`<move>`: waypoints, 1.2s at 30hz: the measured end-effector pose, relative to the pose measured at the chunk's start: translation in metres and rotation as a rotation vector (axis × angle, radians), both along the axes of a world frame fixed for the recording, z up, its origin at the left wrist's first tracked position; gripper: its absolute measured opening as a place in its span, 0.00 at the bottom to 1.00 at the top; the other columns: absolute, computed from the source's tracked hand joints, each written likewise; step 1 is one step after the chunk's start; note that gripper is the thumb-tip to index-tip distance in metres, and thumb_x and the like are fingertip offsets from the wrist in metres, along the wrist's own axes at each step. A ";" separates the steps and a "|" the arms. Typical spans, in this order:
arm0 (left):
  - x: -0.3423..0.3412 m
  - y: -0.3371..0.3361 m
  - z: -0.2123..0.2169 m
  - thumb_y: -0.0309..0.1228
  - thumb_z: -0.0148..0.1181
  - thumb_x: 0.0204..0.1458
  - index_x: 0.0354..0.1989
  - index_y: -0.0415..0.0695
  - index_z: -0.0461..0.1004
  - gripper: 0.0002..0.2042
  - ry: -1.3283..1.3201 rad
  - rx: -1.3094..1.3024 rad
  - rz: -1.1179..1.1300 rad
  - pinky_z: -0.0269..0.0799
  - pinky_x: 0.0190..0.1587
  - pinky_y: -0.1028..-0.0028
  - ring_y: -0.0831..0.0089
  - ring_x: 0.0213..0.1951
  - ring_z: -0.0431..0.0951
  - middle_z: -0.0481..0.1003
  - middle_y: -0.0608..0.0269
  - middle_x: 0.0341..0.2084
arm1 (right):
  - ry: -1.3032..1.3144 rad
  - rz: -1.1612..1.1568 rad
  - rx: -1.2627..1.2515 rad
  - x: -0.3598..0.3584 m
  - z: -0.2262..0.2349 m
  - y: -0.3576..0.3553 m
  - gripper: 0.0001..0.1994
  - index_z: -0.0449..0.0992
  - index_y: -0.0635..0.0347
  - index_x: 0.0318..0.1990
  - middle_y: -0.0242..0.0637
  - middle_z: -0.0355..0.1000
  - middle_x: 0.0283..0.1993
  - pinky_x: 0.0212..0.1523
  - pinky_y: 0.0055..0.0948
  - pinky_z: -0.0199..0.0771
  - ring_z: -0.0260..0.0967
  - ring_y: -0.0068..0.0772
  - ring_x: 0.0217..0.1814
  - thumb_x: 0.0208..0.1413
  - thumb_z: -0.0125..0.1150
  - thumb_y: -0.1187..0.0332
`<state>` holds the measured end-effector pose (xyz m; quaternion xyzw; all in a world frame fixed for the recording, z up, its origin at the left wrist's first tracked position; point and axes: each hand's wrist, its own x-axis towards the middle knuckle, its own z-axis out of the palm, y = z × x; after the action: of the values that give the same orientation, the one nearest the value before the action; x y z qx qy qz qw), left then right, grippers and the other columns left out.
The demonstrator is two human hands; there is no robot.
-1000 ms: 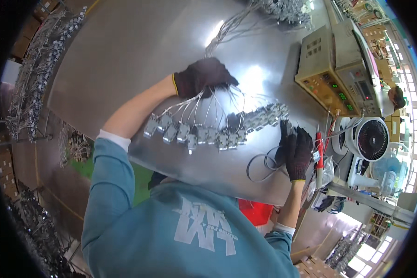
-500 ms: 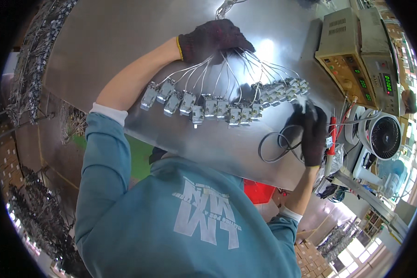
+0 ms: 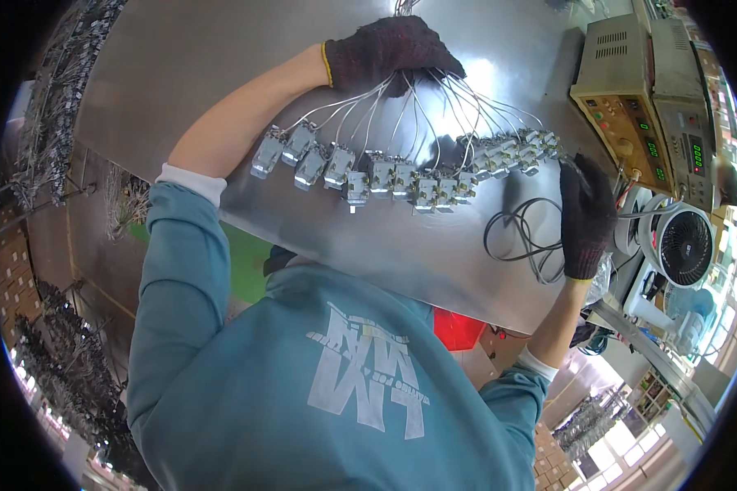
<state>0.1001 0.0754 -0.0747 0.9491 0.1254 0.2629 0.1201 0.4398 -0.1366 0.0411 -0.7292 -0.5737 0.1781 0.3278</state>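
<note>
My left hand, in a dark knitted glove with a yellow cuff, is closed round a bundle of thin white wires. From it the wires fan out toward me, each to a small grey metal-bodied part; these parts lie in a curved row on the metal table. My right hand, gloved alike, is at the table's right side, just past the row's right end. Its fingers look curled together; what they hold is hidden. A looped dark cord lies beside it and runs under that hand.
Two bench instruments with green digits, a tan one and a grey one, stand at the far right. Nearer are a fan and a metal rail. A red container shows below the table edge. Wire bundles hang at left.
My right hand has moved right, away from the parts, over where a red-handled tool showed. The dark cord has shifted right with it. My left hand and the wired parts moved slightly up and right.
</note>
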 end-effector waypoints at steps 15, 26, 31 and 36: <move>0.008 0.010 -0.015 0.19 0.76 0.37 0.65 0.57 0.77 0.40 0.073 -0.036 0.001 0.77 0.62 0.57 0.55 0.53 0.80 0.82 0.64 0.49 | -0.131 0.069 -0.120 0.011 0.010 0.006 0.14 0.82 0.59 0.57 0.44 0.83 0.57 0.53 0.32 0.81 0.83 0.34 0.56 0.68 0.69 0.66; 0.008 0.014 -0.015 0.22 0.73 0.42 0.65 0.55 0.77 0.35 0.106 -0.004 -0.008 0.76 0.61 0.56 0.57 0.53 0.80 0.83 0.62 0.50 | -0.841 0.411 0.094 0.012 0.016 0.012 0.13 0.84 0.54 0.54 0.36 0.83 0.57 0.54 0.37 0.83 0.82 0.43 0.55 0.64 0.71 0.66; 0.005 0.013 -0.016 0.22 0.70 0.43 0.63 0.54 0.78 0.33 -0.020 0.007 -0.049 0.75 0.61 0.56 0.56 0.52 0.81 0.83 0.62 0.49 | -0.809 0.411 0.111 0.011 0.015 0.008 0.14 0.84 0.54 0.55 0.37 0.82 0.59 0.55 0.35 0.82 0.82 0.41 0.57 0.63 0.72 0.67; 0.004 0.014 -0.017 0.23 0.69 0.45 0.63 0.55 0.78 0.31 -0.016 -0.001 -0.036 0.76 0.60 0.56 0.57 0.50 0.82 0.83 0.61 0.48 | -0.607 0.407 0.177 0.012 0.008 0.003 0.16 0.84 0.55 0.59 0.40 0.82 0.60 0.56 0.34 0.82 0.83 0.38 0.57 0.65 0.71 0.69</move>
<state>0.1045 0.0891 -0.0915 0.9490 0.1075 0.2681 0.1263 0.4518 -0.1333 0.0492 -0.5888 -0.7910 -0.0346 0.1625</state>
